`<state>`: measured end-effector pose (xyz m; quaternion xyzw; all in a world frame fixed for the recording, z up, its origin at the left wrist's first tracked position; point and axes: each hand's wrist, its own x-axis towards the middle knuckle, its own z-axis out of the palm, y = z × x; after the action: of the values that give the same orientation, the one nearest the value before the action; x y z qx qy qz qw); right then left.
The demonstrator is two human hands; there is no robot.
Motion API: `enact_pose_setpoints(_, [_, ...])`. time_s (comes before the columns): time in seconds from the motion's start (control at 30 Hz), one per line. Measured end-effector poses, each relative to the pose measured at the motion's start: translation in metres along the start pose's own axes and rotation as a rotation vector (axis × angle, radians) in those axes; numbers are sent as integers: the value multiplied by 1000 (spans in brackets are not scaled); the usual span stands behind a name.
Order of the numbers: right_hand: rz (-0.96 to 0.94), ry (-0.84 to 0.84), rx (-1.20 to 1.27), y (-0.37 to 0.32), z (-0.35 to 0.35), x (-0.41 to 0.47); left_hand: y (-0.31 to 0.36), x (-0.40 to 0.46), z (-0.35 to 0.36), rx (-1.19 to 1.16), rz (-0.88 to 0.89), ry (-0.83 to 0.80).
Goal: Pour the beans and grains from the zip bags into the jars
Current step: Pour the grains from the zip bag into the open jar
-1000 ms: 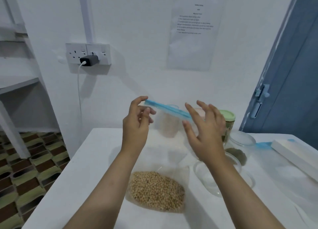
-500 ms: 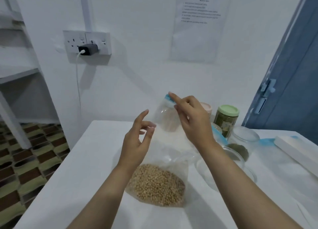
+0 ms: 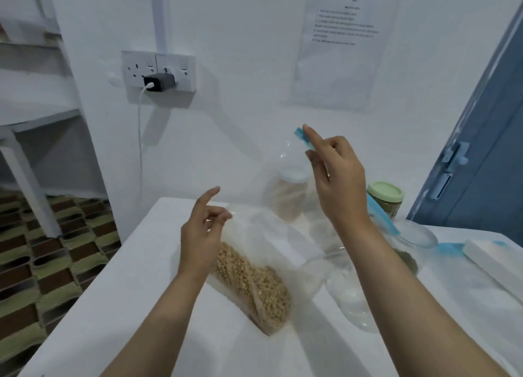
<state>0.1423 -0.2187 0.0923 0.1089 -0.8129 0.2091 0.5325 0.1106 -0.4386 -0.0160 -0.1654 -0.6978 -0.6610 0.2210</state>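
the right hand pinches the blue strip of the zip bag of beans, the left hand loosely open just beside it.

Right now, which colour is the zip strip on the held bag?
Blue zip strip, head view.

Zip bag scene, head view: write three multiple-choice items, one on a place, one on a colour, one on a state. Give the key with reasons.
1. Where do the beans lie?
A. at the bottom of the zip bag
B. in a bowl
C. on the floor

2. What colour is the lid of the jar by the door?
A. red
B. green
C. black

3. What does the right hand do?
A. lies flat on the table
B. grips a spoon
C. pinches the bag's blue zip strip

Key: 1 A, beans pile inside the clear plastic; 2 B, pale green cap; 3 C, fingertips hold the raised strip.
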Motion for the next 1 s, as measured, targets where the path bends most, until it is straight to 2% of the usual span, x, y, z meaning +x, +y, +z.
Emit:
enact_pose_setpoints(0.17, [69,96,20,-9,-9,10,15,47,-5,-21,64,32])
enact_pose_setpoints(0.33, [159,61,70,-9,-2,-11,7,61,-12,67,85,-8])
enact_pose_setpoints(0.53, [157,19,79,-11,6,-22,-29,45,-20,219,67,-104])
enact_pose_setpoints(0.67, [121,24,77,-13,5,-17,-66,39,-30,243,-53,-115])
enact_pose_setpoints(0.8, [90,27,69,-13,-1,-19,-78,36,-28,30,-328,-66])
enact_pose_setpoints(0.9, [72,37,50,-12,-4,-25,-75,43,-19,-81,-406,-25])
enact_pose_setpoints(1.0, [66,45,60,-12,-9,-31,-73,52,-7,-70,-426,-13])
